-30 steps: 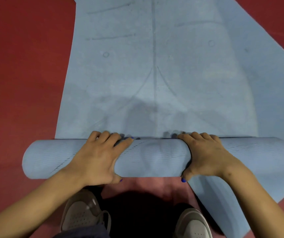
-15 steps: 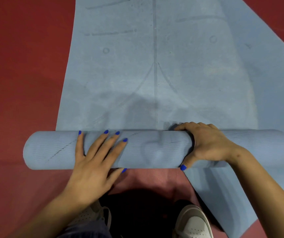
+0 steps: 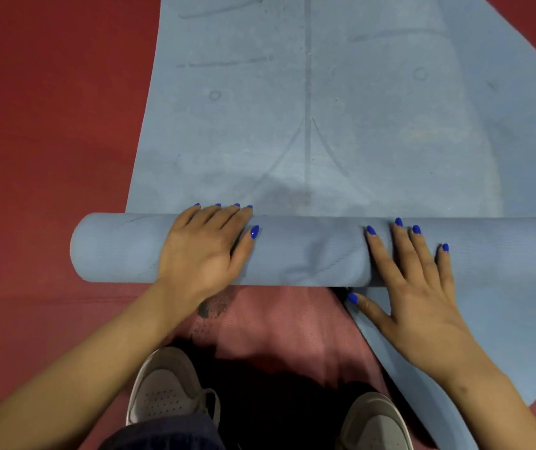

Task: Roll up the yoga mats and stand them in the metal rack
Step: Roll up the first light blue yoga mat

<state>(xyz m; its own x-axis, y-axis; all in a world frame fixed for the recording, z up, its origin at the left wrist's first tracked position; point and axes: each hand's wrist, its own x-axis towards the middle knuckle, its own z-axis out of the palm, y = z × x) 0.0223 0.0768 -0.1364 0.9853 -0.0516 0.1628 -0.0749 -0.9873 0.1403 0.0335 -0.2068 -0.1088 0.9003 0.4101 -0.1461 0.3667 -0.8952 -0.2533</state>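
A light blue yoga mat (image 3: 309,131) lies on the red floor, partly rolled. Its rolled part (image 3: 302,251) runs left to right just in front of me, and the flat part stretches away from me. My left hand (image 3: 205,251) lies over the left part of the roll, fingers reaching across its top to the far side. My right hand (image 3: 416,287) lies flat with straight fingers on the right part of the roll, thumb spread toward me. The metal rack is out of view.
A second light blue mat (image 3: 503,336) lies flat under the roll's right end, angled to the lower right. Red floor (image 3: 49,141) surrounds the mats. My two white shoes (image 3: 169,391) stand just behind the roll.
The roll has moved away from me over the flat mat. My left hand slid forward over the roll's top. My right hand let go its grip and now lies flat on it.
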